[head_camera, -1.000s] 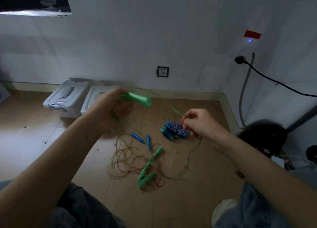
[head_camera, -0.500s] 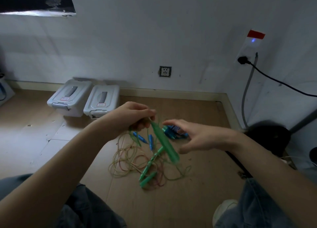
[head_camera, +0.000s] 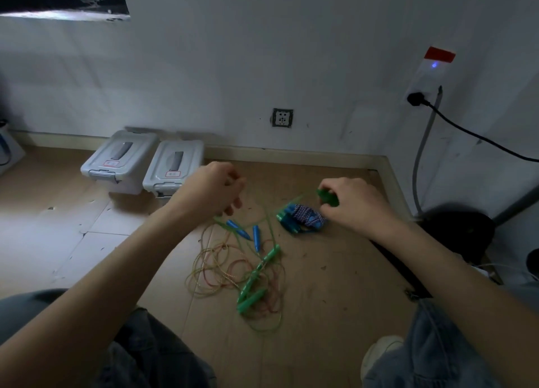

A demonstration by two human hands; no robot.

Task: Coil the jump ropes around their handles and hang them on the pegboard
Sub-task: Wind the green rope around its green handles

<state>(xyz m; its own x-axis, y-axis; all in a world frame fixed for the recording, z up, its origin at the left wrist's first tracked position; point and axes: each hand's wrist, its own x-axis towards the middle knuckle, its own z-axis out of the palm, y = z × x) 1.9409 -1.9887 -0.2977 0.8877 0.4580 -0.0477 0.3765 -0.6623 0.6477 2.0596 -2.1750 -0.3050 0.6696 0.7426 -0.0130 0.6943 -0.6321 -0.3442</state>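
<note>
A green handle (head_camera: 328, 198) (translucent, mostly hidden) sits gripped in the right hand (head_camera: 354, 205), its thin green rope (head_camera: 294, 198) stretching leftward to the left hand (head_camera: 211, 190), whose curled fingers pinch it. The rope's long axis runs roughly left to right above the floor (head_camera: 335, 271). Below it lie a tangled rope pile (head_camera: 230, 268) with green and blue handles and a coiled blue bundle (head_camera: 302, 219). Beyond the pile, two grey boxes (head_camera: 145, 165) stand against the wall; bare floor lies right of the pile.

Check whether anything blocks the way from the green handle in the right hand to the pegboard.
Cannot be settled: no pegboard shows in this view. The right hand grips the green handle; its cord stretches to the left hand, above the tangled ropes on the floor.
</note>
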